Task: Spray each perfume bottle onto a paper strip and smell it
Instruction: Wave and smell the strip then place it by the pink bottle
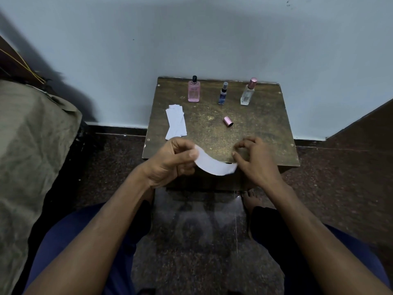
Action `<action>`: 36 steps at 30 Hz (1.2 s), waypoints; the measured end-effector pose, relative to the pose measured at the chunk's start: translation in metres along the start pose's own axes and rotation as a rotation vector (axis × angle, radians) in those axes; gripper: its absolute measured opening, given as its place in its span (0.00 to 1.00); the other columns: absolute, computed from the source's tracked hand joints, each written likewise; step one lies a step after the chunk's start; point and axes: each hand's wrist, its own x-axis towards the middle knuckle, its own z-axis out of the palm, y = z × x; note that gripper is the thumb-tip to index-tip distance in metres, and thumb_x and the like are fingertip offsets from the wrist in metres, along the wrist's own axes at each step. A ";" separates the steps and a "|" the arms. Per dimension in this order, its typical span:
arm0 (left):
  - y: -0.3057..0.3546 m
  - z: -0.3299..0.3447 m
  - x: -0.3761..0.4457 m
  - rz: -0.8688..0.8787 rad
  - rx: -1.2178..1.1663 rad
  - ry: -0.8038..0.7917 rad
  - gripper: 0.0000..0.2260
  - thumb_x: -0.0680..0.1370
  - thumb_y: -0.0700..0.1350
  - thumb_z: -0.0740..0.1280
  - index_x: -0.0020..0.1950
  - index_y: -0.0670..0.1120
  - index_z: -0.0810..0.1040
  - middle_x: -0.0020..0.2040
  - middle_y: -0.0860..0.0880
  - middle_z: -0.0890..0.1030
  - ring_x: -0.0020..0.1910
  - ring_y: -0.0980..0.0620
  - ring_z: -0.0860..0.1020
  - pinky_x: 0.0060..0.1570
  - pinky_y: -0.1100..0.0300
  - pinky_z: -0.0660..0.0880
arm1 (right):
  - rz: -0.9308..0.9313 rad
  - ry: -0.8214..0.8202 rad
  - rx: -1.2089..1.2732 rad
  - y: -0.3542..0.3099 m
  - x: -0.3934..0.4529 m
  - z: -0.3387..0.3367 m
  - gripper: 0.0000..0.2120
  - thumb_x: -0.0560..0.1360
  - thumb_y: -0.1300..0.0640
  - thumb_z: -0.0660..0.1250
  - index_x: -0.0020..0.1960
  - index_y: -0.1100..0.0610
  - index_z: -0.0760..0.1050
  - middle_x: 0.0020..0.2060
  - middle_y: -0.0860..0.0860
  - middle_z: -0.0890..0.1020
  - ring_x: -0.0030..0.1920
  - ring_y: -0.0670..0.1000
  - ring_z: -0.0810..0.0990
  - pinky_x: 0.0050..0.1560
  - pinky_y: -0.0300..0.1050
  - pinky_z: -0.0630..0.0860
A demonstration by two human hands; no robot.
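Note:
Three perfume bottles stand at the back of a small brown table (265, 133): a pink bottle (194, 92) without its cap, a small blue bottle (223, 94), and a clear bottle with a pink cap (248, 92). A loose pink cap (228, 121) lies on its side mid-table. A stack of white paper strips (176, 122) rests at the table's left. My left hand (172, 161) pinches one end of a curved white paper strip (212, 162) over the table's near edge. My right hand (255, 158) touches the strip's other end, its fingers curled and apart.
The table stands against a pale blue wall (212, 39). A cloth-covered bed or seat (32, 135) fills the left side. A dark wooden panel (365, 124) is at the right. My legs and bare feet (251, 201) are below the table on a dark speckled floor.

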 end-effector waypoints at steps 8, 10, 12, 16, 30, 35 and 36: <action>-0.003 0.001 0.007 0.001 0.678 0.066 0.02 0.75 0.45 0.79 0.47 0.50 0.90 0.41 0.54 0.88 0.37 0.63 0.81 0.41 0.66 0.74 | 0.000 -0.001 -0.051 0.005 -0.001 -0.001 0.15 0.78 0.46 0.73 0.61 0.51 0.85 0.70 0.55 0.76 0.69 0.58 0.76 0.69 0.52 0.72; -0.002 0.008 0.002 -0.017 0.236 -0.113 0.04 0.73 0.48 0.80 0.43 0.49 0.89 0.35 0.50 0.83 0.30 0.59 0.76 0.32 0.68 0.71 | -0.005 -0.013 -0.050 0.006 -0.002 -0.001 0.15 0.78 0.46 0.73 0.61 0.51 0.85 0.70 0.55 0.76 0.69 0.57 0.76 0.69 0.53 0.73; -0.001 0.009 0.002 0.016 0.166 -0.108 0.07 0.72 0.51 0.81 0.42 0.49 0.89 0.34 0.45 0.78 0.27 0.59 0.71 0.28 0.67 0.66 | -0.026 -0.013 -0.056 0.005 -0.002 -0.001 0.15 0.78 0.45 0.73 0.61 0.51 0.85 0.70 0.55 0.76 0.70 0.57 0.76 0.71 0.55 0.73; -0.003 -0.004 0.013 -0.027 0.903 0.236 0.03 0.76 0.48 0.80 0.44 0.50 0.89 0.37 0.56 0.86 0.33 0.65 0.77 0.40 0.64 0.71 | -0.049 -0.004 -0.065 0.005 0.003 -0.001 0.15 0.78 0.45 0.73 0.61 0.50 0.85 0.70 0.55 0.76 0.70 0.57 0.76 0.71 0.57 0.72; 0.006 -0.003 0.000 0.017 -0.044 0.040 0.13 0.65 0.54 0.86 0.37 0.51 0.85 0.35 0.52 0.77 0.28 0.59 0.67 0.30 0.68 0.70 | -0.056 -0.023 -0.057 0.007 -0.002 -0.001 0.15 0.78 0.45 0.72 0.62 0.51 0.84 0.71 0.54 0.75 0.71 0.57 0.75 0.70 0.54 0.73; 0.001 -0.012 0.012 0.061 0.588 0.177 0.03 0.75 0.44 0.80 0.43 0.50 0.89 0.35 0.50 0.82 0.32 0.58 0.75 0.37 0.61 0.70 | -0.063 -0.029 -0.055 0.002 0.003 -0.003 0.15 0.79 0.46 0.73 0.62 0.52 0.84 0.71 0.55 0.75 0.70 0.58 0.75 0.69 0.52 0.72; -0.002 -0.010 0.014 0.036 0.721 0.196 0.04 0.76 0.44 0.80 0.42 0.50 0.89 0.36 0.50 0.84 0.35 0.57 0.77 0.40 0.60 0.72 | -0.060 -0.029 -0.060 0.003 0.001 -0.003 0.15 0.79 0.46 0.73 0.62 0.52 0.84 0.71 0.55 0.75 0.70 0.58 0.75 0.69 0.52 0.72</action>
